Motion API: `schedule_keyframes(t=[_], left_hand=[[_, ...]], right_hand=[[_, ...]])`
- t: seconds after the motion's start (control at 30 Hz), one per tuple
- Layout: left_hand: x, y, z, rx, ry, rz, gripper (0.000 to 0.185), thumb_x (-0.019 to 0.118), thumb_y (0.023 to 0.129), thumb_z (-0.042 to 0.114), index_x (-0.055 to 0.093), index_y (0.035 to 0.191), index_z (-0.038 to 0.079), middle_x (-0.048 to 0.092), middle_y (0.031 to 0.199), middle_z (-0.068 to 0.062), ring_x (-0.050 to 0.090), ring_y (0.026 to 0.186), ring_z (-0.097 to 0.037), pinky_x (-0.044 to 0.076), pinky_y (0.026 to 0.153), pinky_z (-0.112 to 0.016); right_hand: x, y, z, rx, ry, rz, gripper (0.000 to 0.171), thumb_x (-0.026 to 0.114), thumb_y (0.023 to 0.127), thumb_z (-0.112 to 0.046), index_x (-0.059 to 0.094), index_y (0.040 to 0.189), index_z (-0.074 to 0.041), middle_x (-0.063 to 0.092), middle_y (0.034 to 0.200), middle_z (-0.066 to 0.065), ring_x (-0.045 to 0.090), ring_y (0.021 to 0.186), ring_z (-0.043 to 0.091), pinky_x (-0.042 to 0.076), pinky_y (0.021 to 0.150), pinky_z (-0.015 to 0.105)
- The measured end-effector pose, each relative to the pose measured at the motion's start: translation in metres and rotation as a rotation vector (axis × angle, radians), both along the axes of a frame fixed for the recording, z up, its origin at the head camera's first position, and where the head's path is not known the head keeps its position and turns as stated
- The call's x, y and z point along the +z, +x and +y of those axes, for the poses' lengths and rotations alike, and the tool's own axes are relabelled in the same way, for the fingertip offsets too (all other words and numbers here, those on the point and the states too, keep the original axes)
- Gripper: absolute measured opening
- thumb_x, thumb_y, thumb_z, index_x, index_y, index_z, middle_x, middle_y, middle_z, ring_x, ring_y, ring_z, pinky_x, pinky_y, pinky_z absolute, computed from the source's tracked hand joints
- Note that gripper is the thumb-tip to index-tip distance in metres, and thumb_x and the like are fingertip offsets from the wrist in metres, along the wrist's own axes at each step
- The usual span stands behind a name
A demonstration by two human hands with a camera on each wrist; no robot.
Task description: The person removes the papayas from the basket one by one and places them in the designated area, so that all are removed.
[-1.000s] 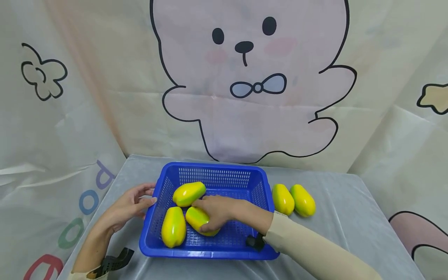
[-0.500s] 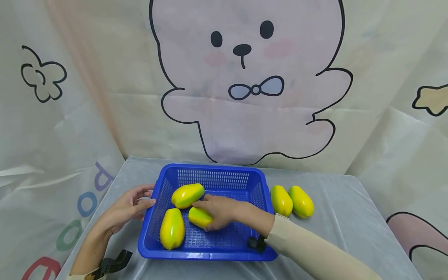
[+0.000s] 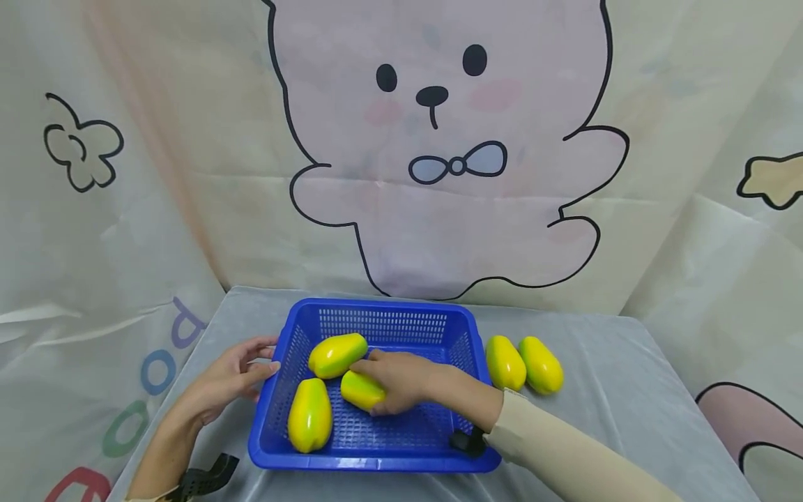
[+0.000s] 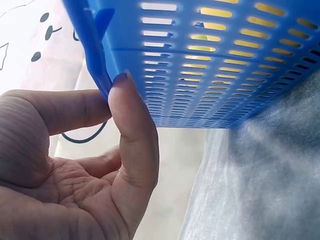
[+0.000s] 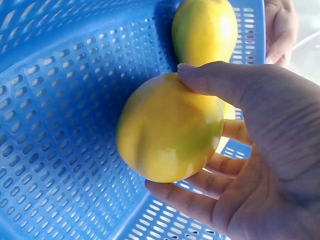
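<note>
A blue plastic basket (image 3: 376, 463) holds three yellow-green papayas. My right hand (image 3: 404, 380) is inside it, gripping one papaya (image 3: 362, 390); in the right wrist view the thumb lies over this papaya (image 5: 170, 130) and the fingers curl beneath. Another papaya (image 3: 339, 354) lies behind it toward the back left, and a third papaya (image 3: 310, 416) lies front left. At the basket's left side, my left hand (image 3: 235, 376) pinches the rim; the left wrist view has thumb and finger of this hand (image 4: 125, 125) on the rim's lip.
Two more papayas, one (image 3: 505, 362) close to the basket's right wall and one (image 3: 541, 364) just beyond it, lie on the grey cloth-covered table (image 3: 602, 418). A printed curtain (image 3: 452, 230) hangs behind the table and along both sides.
The right hand has turned the gripped papaya and drawn it slightly right and back, covering more of it. The left hand stays at the rim. The head view has tilted a little.
</note>
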State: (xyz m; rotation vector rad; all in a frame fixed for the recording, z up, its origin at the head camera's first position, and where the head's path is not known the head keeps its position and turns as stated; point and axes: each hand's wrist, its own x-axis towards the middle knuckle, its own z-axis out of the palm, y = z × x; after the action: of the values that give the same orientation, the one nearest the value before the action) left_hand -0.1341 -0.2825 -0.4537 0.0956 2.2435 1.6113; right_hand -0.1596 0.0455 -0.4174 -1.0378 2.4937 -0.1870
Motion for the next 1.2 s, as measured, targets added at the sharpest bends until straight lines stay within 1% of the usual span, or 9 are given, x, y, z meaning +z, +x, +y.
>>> schedule_keyframes(t=[0.23,0.4,0.63,0.87,0.93,1.03,1.2], left_hand=[[-0.002,0.002,0.001,0.014,-0.012,0.01,0.077,0.068,0.102,0.027,0.029,0.161,-0.004,0.051,0.149,-0.032,0.068,0.101,-0.025,0.065,0.076,-0.038],[-0.001,0.002,0.001,-0.001,0.008,0.008,0.075,0.066,0.104,0.025,0.029,0.161,-0.005,0.051,0.148,-0.032,0.068,0.099,-0.026,0.065,0.075,-0.038],[0.0,0.001,0.001,0.001,0.008,0.011,0.074,0.066,0.104,0.025,0.029,0.161,-0.005,0.052,0.146,-0.031,0.067,0.097,-0.024,0.064,0.074,-0.037],[-0.001,0.001,0.002,0.001,0.02,0.012,0.073,0.067,0.103,0.024,0.031,0.16,-0.005,0.052,0.146,-0.032,0.068,0.097,-0.025,0.064,0.072,-0.036],[-0.001,0.002,0.002,-0.007,0.023,0.018,0.073,0.066,0.104,0.023,0.03,0.16,-0.006,0.052,0.146,-0.033,0.067,0.097,-0.026,0.064,0.072,-0.036],[-0.002,0.002,0.001,0.0,0.023,0.019,0.073,0.066,0.104,0.023,0.03,0.16,-0.006,0.052,0.146,-0.033,0.067,0.096,-0.025,0.064,0.072,-0.036],[-0.003,0.001,0.001,0.004,0.025,0.015,0.073,0.066,0.104,0.023,0.03,0.161,-0.005,0.052,0.147,-0.032,0.067,0.097,-0.025,0.064,0.073,-0.037]], right_hand=[[0.009,0.002,0.011,-0.009,-0.054,-0.01,0.077,0.081,0.092,-0.039,0.047,0.159,-0.028,0.061,0.138,0.001,0.057,0.098,0.007,0.053,0.089,0.025],[0.016,0.004,0.019,-0.015,-0.077,-0.008,0.076,0.08,0.093,-0.039,0.046,0.16,-0.028,0.061,0.139,0.001,0.056,0.099,0.007,0.054,0.091,0.025],[0.026,0.011,0.027,-0.043,-0.115,-0.024,0.074,0.078,0.095,-0.041,0.044,0.16,-0.035,0.059,0.142,-0.001,0.057,0.102,0.007,0.055,0.093,0.027],[0.027,0.018,0.04,-0.054,-0.18,-0.003,0.073,0.076,0.096,-0.042,0.044,0.161,-0.032,0.059,0.143,-0.002,0.058,0.105,0.007,0.055,0.093,0.027],[0.026,0.02,0.044,-0.066,-0.201,-0.001,0.073,0.077,0.096,-0.042,0.044,0.161,-0.034,0.059,0.144,-0.002,0.059,0.106,0.007,0.056,0.094,0.027],[0.026,0.022,0.048,-0.084,-0.225,0.0,0.072,0.077,0.096,-0.043,0.044,0.16,-0.036,0.059,0.144,-0.003,0.059,0.107,0.007,0.056,0.095,0.028],[0.024,0.025,0.054,-0.111,-0.257,0.004,0.073,0.076,0.096,-0.044,0.044,0.16,-0.037,0.059,0.144,-0.003,0.059,0.107,0.007,0.056,0.093,0.027]])
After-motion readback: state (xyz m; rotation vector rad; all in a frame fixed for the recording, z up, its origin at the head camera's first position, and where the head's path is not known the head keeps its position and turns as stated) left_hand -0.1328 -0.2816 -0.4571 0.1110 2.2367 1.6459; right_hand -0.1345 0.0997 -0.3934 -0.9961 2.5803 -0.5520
